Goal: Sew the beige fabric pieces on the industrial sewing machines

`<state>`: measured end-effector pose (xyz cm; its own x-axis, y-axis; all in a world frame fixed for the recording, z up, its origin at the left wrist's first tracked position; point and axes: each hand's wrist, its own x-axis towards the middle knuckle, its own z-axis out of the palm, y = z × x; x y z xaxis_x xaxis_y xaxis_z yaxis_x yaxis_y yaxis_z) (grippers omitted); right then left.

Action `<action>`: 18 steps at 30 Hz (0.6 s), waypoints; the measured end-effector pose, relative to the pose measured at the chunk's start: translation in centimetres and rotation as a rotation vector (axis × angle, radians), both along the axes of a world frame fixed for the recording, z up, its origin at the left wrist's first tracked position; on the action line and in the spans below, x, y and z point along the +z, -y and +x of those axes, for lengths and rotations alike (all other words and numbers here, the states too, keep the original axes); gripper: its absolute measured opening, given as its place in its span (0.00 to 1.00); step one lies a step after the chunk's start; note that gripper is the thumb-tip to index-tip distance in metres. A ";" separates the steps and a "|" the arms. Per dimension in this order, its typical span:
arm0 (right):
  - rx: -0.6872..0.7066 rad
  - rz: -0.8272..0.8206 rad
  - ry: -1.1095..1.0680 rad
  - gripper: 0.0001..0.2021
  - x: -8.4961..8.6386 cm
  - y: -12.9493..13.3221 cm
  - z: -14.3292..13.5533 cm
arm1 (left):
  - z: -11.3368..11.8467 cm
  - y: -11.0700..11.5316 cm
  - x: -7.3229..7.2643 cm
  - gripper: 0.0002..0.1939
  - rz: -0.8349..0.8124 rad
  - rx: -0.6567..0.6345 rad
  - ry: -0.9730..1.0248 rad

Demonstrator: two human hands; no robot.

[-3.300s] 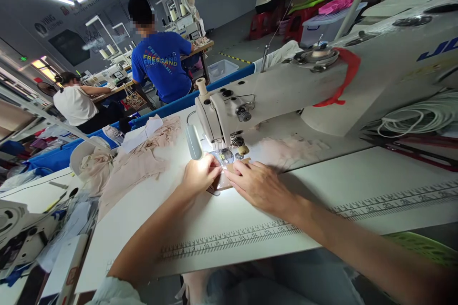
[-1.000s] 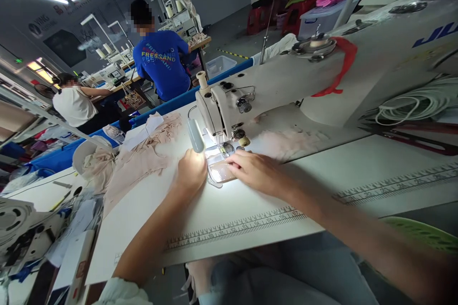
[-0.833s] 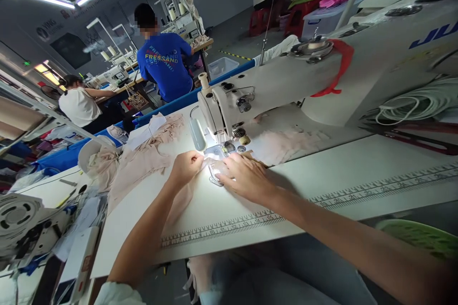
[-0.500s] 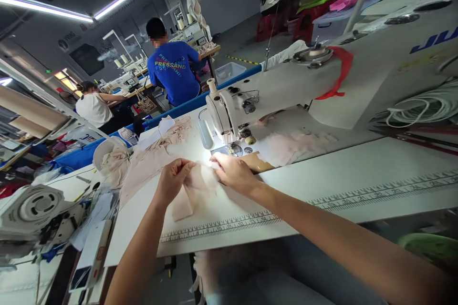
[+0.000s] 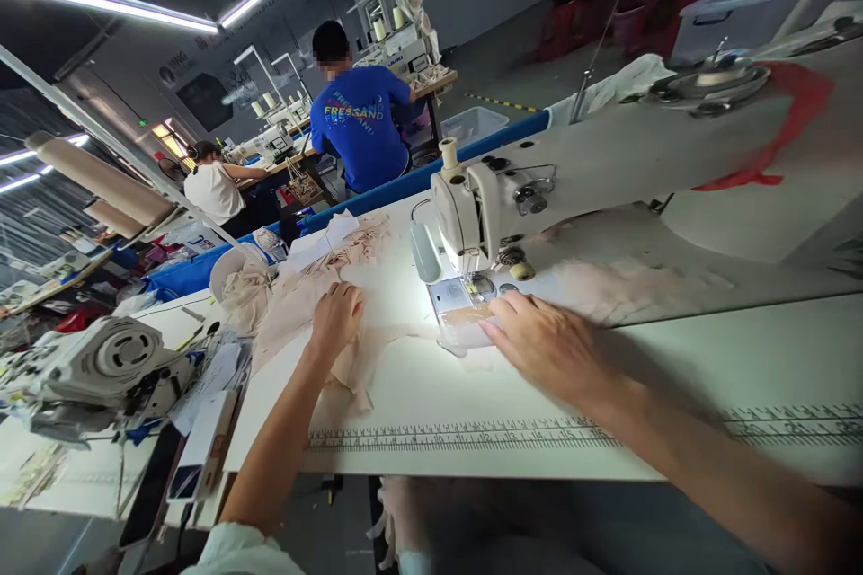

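My left hand (image 5: 337, 316) is closed on a piece of pale pink fabric (image 5: 347, 373) that hangs below it and trails right over the white table. My right hand (image 5: 539, 343) lies just right of the needle area, its fingers over the tan piece (image 5: 465, 315) at the needle plate (image 5: 449, 295); whether it holds anything is hard to see. Above sits the head of the sewing machine (image 5: 465, 216), its lamp lit. More pale fabric (image 5: 289, 310) lies left of my left hand.
Blurred pale fabric (image 5: 640, 287) lies under the machine arm. A printed ruler (image 5: 472, 438) runs along the front edge of the table (image 5: 431, 464). Another machine (image 5: 121, 364) stands at left. Two people sit at machines beyond the blue trough (image 5: 505, 139).
My hands have moved apart: the right one has gone right, off the fabric, and the left has drawn the fabric away from the needle. The camera view has shifted.
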<state>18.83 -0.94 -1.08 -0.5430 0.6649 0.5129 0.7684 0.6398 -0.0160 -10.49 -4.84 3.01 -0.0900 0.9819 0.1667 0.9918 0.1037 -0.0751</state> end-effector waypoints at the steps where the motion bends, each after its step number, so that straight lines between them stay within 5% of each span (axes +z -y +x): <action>1: -0.010 0.004 -0.003 0.09 -0.1 0.0 0.2 | -0.2 -0.5 -0.1 0.09 -0.008 -0.010 0.005; 12: 0.087 -0.055 -0.106 0.14 -0.5 -0.9 4.6 | -1.9 -1.6 -1.4 0.08 0.174 0.012 0.283; 15: 0.151 -0.050 -0.152 0.14 -0.1 -0.6 5.4 | -2.9 -1.4 -0.3 0.09 0.291 0.072 0.396; 18: 0.305 -0.041 -0.163 0.14 0.3 -0.2 5.6 | -3.5 -0.1 1.7 0.09 0.576 0.148 0.608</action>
<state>24.47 -0.70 -0.80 -0.6332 0.5065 0.5852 0.5270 0.8359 -0.1533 -13.97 -4.74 4.71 -0.4462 0.7298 0.5180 0.8159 0.0939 0.5705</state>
